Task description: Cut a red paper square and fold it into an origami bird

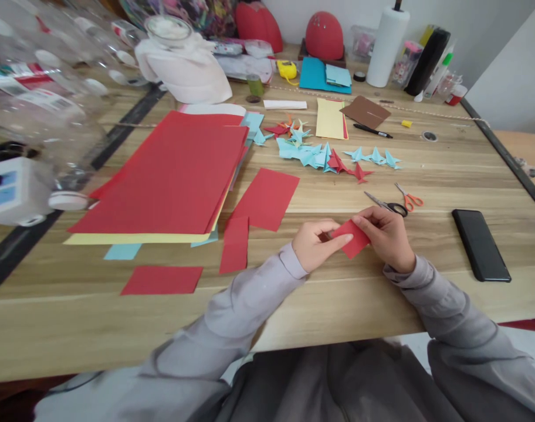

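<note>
A small folded red paper (354, 240) lies on the wooden table (426, 181) between both my hands. My left hand (317, 245) pinches its left corner with finger and thumb. My right hand (385, 235) is curled over its right side, fingers closed on it. Two pairs of scissors, one black-handled (388, 206) and one orange-handled (408, 198), lie just beyond my right hand. Folded blue and red paper cranes (324, 155) sit in a row further back.
A stack of large red sheets (171, 176) over yellow and blue ones lies at the left, with cut red pieces (265, 198) near it. A black phone (481, 244) rests at the right. Plastic bottles (34, 99), a paper towel roll (387, 44) and craft supplies crowd the far edge.
</note>
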